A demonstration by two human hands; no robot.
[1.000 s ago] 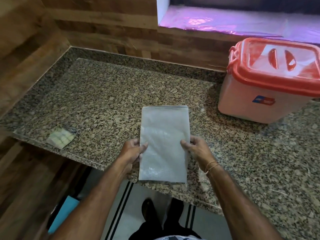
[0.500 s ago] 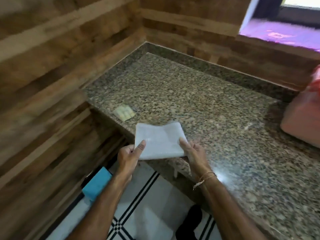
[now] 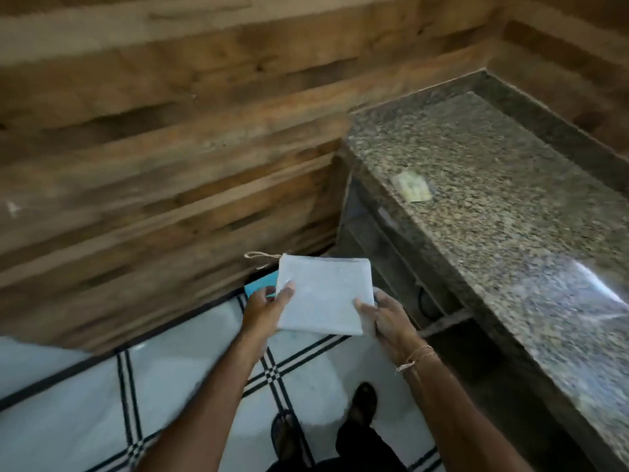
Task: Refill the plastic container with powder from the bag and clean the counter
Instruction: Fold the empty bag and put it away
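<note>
Both hands, the left hand point(image 3: 263, 306) and the right hand point(image 3: 386, 318), are pinching the side edges of a flat, folded, whitish woven plastic bag point(image 3: 321, 294), holding it above the white tiled floor point(image 3: 170, 376) beside the speckled granite counter point(image 3: 493, 185).

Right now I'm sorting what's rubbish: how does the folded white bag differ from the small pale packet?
The folded white woven bag is held off the counter over the floor by the left hand and right hand; the small pale yellowish packet lies untouched on the speckled granite counter. The bag looks much larger. Both are flat and light-coloured.
</note>
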